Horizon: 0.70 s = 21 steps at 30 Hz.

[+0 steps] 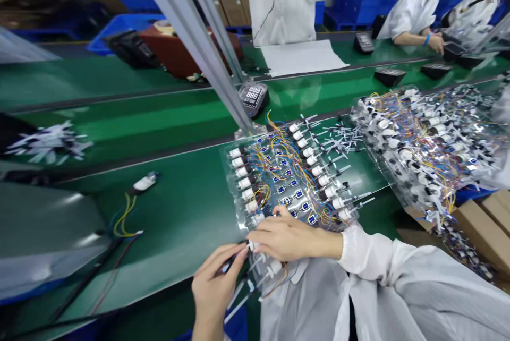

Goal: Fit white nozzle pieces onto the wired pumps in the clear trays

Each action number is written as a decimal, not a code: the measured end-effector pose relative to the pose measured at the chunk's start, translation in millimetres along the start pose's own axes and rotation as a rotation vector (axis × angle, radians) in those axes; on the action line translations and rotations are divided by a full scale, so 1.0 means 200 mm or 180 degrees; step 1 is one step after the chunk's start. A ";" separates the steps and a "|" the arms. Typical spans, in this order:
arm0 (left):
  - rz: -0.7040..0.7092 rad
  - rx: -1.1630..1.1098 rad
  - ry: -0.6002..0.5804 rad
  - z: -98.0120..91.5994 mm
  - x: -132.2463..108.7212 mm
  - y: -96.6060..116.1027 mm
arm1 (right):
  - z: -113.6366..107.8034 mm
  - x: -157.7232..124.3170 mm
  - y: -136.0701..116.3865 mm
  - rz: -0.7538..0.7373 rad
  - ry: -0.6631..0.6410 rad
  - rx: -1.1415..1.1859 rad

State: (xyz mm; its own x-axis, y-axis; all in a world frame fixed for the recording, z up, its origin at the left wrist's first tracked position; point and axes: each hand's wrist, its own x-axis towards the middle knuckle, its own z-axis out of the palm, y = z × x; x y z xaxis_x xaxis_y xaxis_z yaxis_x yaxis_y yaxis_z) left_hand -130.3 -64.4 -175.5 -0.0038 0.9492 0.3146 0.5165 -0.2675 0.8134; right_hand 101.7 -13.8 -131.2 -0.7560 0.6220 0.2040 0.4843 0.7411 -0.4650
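Observation:
My left hand is closed in a pinch at the table's front edge, thumb and fingertip on a small white cylindrical part. My right hand reaches in from the right, its fingers bent over the same part; its palm side is hidden. Under and beyond the hands is a clear plastic tray with rows of similar white-and-black cylindrical parts. Yellow and blue wires and small blue pieces run between the rows. More white parts lie just below my right hand.
On the right stand more filled trays, beside loose white strips. One wired white part lies on the left of the green table. A metal post rises near a display unit. Co-workers are across the conveyor.

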 end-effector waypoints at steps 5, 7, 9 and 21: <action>0.0387 0.0168 -0.0035 -0.01 0.01 0.00 | -0.02 -0.01 -0.01 -0.0075 -0.0010 -0.0098; 0.0367 0.0189 -0.0071 -0.01 0.01 0.00 | -0.01 -0.01 0.00 -0.0081 -0.0035 -0.0069; 0.0255 0.0123 -0.0110 0.01 0.01 0.01 | 0.00 -0.01 0.01 -0.0098 -0.0043 -0.0011; -0.0357 -0.0601 0.0067 0.08 0.07 0.12 | 0.03 0.01 0.04 0.0047 0.0369 0.0783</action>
State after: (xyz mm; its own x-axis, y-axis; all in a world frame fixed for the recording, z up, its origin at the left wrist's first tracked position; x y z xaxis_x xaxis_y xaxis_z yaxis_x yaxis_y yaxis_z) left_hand -104.8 -54.9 -160.3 -0.0710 0.9716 0.2255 0.3422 -0.1886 0.9205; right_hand 101.3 -7.8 -139.3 -0.6874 0.6675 0.2864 0.3625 0.6570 -0.6610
